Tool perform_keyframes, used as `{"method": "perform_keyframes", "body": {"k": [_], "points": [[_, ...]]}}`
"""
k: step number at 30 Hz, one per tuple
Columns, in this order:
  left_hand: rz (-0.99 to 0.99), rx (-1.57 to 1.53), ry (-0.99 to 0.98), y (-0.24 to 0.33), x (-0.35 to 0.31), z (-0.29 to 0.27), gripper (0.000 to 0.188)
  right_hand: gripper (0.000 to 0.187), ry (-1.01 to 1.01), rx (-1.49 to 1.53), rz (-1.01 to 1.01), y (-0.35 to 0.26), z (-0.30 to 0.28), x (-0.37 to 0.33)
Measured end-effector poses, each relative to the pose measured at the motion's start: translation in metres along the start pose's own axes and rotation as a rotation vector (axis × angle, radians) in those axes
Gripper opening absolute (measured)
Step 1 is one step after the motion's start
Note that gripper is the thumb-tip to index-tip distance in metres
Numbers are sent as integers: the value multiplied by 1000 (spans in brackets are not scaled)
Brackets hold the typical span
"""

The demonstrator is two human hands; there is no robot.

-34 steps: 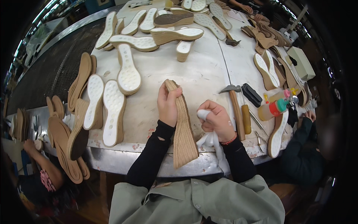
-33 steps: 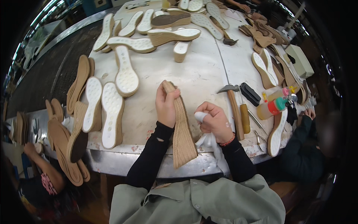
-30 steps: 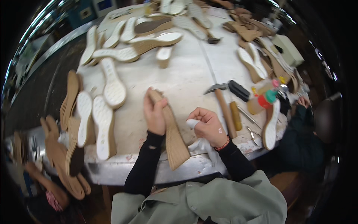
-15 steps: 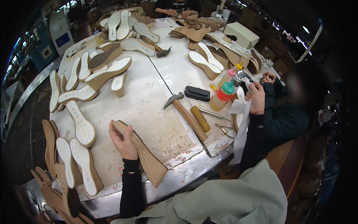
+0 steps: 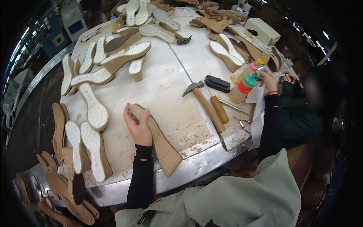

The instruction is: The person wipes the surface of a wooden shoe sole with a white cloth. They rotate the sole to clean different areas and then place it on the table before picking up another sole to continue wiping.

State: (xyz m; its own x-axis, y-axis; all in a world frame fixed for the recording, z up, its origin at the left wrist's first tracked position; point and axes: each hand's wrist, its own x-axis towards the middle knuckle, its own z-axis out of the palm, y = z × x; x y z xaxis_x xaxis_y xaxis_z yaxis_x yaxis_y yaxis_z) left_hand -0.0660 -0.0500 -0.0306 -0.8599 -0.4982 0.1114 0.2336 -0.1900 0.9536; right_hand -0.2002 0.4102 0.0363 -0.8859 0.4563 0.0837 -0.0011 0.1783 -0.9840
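Observation:
My left hand (image 5: pixel 139 126) is closed round the narrow end of a wedge shoe sole (image 5: pixel 162 143) with woven, rope-like tan sides. The sole's thick heel end points toward me, over the table's front edge. On the right, my right hand (image 5: pixel 269 82) has its fingers curled at the metal top (image 5: pixel 260 72) of a bottle that is mostly hidden. A white cloth (image 5: pixel 258 121) hangs from under that hand, beside my sleeve. Close by stands a squeeze bottle (image 5: pixel 241 90) with a green cap and red band.
White-topped wedge soles (image 5: pixel 94 108) crowd the table's left side. A hammer (image 5: pixel 206 104), a yellow-handled tool (image 5: pixel 219 109) and a black case (image 5: pixel 217 84) lie right of centre. A co-worker's hand (image 5: pixel 290 77) is beyond my right hand. More soles (image 5: pixel 217 20) are piled at the back.
The view has shifted, so the table sits higher and further right. My right hand has moved up to the metal-topped bottle with the cloth. My left hand still holds the sole.

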Motion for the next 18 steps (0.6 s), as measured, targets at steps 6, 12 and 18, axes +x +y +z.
{"method": "perform_keyframes", "body": {"k": [6,12,18], "points": [[4,59,-25,-9,5,-3,68,17,58,2,-11,-1,-3,0],[-4,10,-8,6,-3,6,67,34,279,304,-349,-66,19,-103],[-1,-26,6,14,-6,10,61,24,-564,284,-91,-30,132,-248]]}}
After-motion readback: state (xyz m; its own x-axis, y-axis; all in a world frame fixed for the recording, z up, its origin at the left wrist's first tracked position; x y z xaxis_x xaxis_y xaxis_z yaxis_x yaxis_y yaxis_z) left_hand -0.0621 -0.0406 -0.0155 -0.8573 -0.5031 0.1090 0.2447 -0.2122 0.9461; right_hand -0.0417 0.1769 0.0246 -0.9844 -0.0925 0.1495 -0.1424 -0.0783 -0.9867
